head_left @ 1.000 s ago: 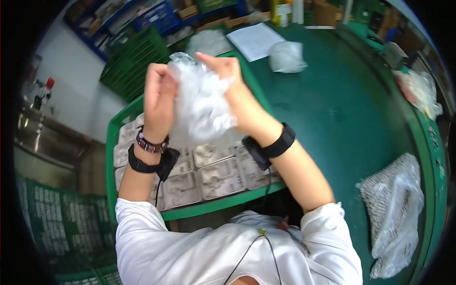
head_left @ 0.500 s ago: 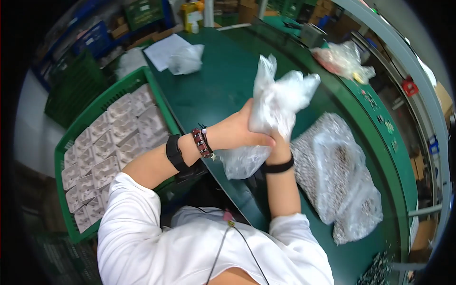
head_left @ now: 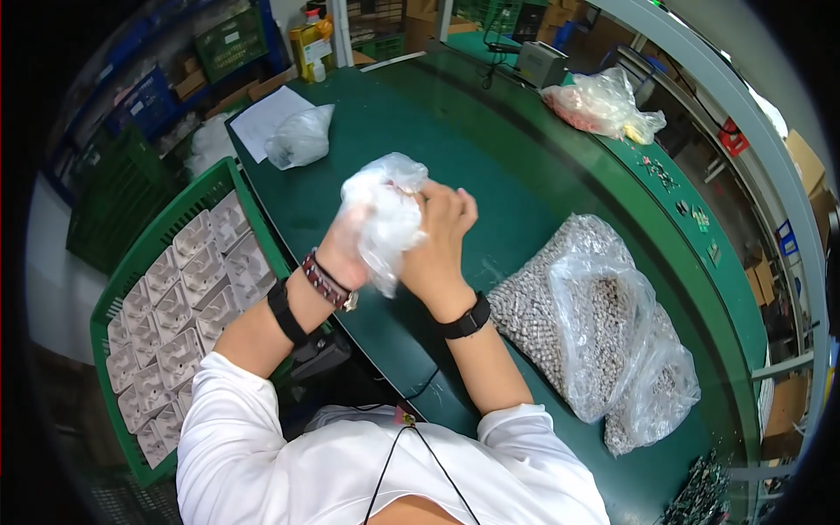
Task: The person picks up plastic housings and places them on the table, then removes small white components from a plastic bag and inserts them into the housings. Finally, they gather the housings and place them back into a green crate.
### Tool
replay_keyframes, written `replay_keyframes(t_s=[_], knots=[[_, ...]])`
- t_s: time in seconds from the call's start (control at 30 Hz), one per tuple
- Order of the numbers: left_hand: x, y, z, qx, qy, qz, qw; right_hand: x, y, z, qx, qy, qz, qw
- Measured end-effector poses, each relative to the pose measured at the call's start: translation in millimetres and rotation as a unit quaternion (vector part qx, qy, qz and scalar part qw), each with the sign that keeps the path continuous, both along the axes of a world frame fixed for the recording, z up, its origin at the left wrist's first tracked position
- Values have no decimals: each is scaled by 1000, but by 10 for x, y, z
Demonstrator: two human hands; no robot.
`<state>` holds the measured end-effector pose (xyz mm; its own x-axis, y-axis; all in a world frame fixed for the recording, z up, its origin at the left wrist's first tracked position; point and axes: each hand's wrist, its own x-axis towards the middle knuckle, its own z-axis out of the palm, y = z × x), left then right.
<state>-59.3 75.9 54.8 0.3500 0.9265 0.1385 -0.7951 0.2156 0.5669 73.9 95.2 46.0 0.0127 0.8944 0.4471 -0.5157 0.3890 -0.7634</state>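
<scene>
A crumpled clear plastic bag (head_left: 385,206) is bunched between my two hands above the green table (head_left: 490,166). My left hand (head_left: 344,249) grips its left side; motion smears this hand, and the bag covers most of the fingers. At the bag's right side, my right hand (head_left: 442,245) holds it with bent fingers, the back of the hand showing. What the bag contains cannot be made out through the cloudy film. Beyond my hands, a second small plastic bag (head_left: 299,137) lies partly over a white sheet of paper (head_left: 260,122).
To the left stands a green crate (head_left: 103,385) of pale moulded trays (head_left: 179,354). Large clear bags of small grey parts (head_left: 604,350) lie at the right. Dark small pieces (head_left: 697,494) are heaped near the lower right. Another plastic bag (head_left: 608,103) lies at the far right.
Both hands have moved left and nearer to me with the plastic bag. The bag, upright and spread before, is now bunched smaller between them. My right hand has turned its back toward view.
</scene>
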Motion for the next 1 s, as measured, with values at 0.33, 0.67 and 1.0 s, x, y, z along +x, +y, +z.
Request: replay_keyframes(t_s=[0.33, 0.67, 1.0], knots=[[-219, 241, 96, 409, 728, 156, 528, -78, 73, -62, -354, 253, 434, 789], [-1598, 1207, 188, 298, 909, 287, 51, 121, 246, -14, -242, 74, 171, 952], [-698, 1058, 199, 309, 737, 265, 540, -192, 157, -206, -255, -14, 324, 911]])
